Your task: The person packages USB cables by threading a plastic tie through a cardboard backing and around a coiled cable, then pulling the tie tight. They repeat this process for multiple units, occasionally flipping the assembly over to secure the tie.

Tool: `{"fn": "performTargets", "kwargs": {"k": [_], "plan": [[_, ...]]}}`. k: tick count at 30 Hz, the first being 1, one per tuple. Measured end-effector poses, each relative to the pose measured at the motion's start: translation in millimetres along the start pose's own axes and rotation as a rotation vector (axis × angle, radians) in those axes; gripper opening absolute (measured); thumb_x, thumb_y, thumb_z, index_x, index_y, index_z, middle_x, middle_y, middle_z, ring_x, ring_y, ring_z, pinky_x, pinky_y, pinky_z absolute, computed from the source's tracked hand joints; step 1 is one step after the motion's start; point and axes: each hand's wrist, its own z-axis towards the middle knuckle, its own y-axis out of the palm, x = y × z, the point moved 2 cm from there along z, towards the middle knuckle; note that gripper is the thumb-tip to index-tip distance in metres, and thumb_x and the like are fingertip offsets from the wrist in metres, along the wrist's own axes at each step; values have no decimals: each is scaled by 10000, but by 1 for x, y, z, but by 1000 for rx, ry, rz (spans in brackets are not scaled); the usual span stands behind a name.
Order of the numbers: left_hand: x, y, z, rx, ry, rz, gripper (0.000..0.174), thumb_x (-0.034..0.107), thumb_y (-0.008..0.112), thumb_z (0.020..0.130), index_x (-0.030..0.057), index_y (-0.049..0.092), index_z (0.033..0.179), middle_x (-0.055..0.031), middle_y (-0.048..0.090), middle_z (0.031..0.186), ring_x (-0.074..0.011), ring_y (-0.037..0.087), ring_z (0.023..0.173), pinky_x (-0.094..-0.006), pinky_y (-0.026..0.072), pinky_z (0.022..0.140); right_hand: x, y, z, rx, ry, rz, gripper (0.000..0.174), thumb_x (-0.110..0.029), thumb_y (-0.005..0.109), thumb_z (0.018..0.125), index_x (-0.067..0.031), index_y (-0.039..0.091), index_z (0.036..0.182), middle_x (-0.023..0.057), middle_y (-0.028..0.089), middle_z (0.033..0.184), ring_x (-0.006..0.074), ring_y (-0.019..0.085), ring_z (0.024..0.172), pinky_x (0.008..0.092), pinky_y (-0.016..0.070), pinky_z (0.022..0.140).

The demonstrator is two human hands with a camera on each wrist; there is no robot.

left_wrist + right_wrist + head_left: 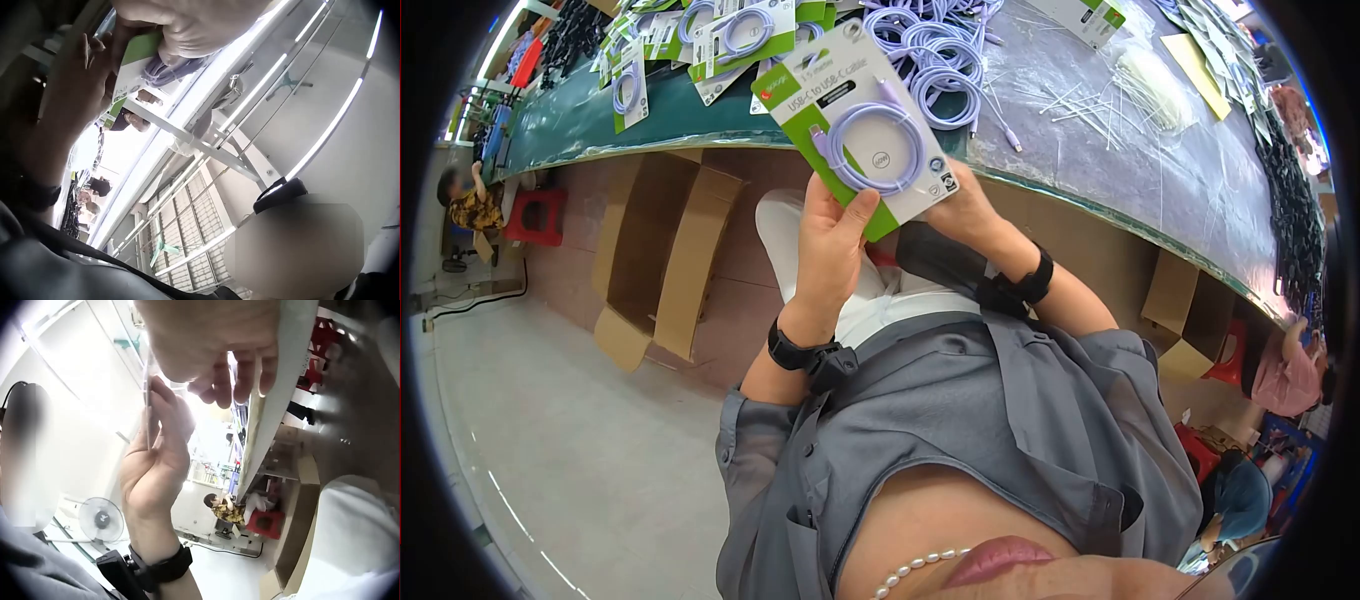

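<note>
A white and green retail card (808,85) carries a coiled lilac USB-C cable (920,150) on its front. My left hand (830,245) grips the card's lower left edge, thumb on the front beside the coil. In the left wrist view that thumb presses near the lilac cable (172,70). My right hand (965,208) is at the card's lower right edge, partly hidden behind it. Seen from the right wrist, the right hand's fingers (244,375) hang loosely bent, while the card (149,415) appears edge-on in the left hand (156,462).
On the table (1040,165) ahead lie more carded cables (745,35), a heap of loose lilac cables (945,75) and a bundle of thin white ties (1155,90). Open cardboard boxes (690,255) stand below the table edge. Other people (475,205) sit at both sides.
</note>
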Motion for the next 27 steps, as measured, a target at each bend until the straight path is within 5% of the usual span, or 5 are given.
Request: {"fn": "performTargets", "kwargs": {"k": [2,12,21,23,27], "plan": [[1,-1,0,-56,-51,-62,367,37,543,925,50,408,1266,-70,535,1211,-158,539,1115,-314,465,949,-12,-7,7,-14,-80,-182,260,89,568,696,-4,598,937,152,598,841,349,564,795,374,485,719],[0,-8,2,-111,-33,-99,360,23,529,927,61,421,1268,-66,545,1209,-174,552,1110,-344,469,958,-16,-12,17,-30,-442,-501,342,49,659,573,-26,601,902,110,566,890,314,534,816,371,492,699],[-12,-17,1,-199,-182,-319,328,70,514,942,53,438,1261,-79,532,1258,-202,533,1159,-390,453,987,-2,-11,22,-196,-371,-359,296,-77,700,663,-56,620,947,112,586,1034,320,542,939,395,433,888],[-15,-18,5,-194,-193,-378,323,74,510,946,38,441,1260,-83,532,1253,-201,543,1145,-379,461,973,8,-8,22,-155,-228,-32,284,-61,683,703,-50,627,981,115,589,1024,312,545,989,381,438,898],[5,-26,25,-216,-105,-137,337,75,519,942,29,440,1267,-79,555,1213,-180,565,1101,-345,474,944,-18,-31,45,5,-315,-324,256,-12,603,820,-8,601,1077,107,582,1024,222,580,930,296,470,823]]}}
